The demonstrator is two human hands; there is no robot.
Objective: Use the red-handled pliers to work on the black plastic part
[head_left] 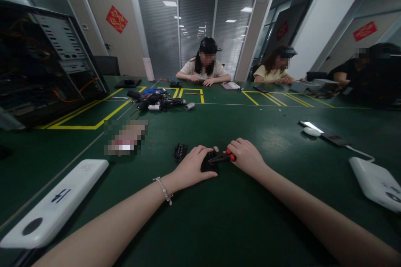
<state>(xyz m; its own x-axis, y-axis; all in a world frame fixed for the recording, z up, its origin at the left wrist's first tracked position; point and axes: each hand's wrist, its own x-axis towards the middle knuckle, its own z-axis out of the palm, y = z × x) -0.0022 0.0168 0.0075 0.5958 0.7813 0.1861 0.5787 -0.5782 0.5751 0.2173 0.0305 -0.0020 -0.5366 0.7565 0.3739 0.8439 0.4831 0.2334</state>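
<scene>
My right hand [247,157] is closed around the red handles of a pair of pliers [224,157], whose dark jaws point left. They reach a small black part [209,163] on the green table, and I cannot tell whether they grip it. Curled over that black part, my left hand [194,162] holds it between thumb and fingers, hiding much of it. Just left of the hand lies another black piece [180,152] with an uneven, ribbed surface. A small pale bit [216,149] shows by the left fingertips.
A white power bank [56,204] lies left, another white device [376,181] right, with a phone [326,133] and a white mouse-like object [312,132]. Cables and tools [156,101] are heaped farther back. An open computer case [46,66] stands left. Several people sit across the table [250,225].
</scene>
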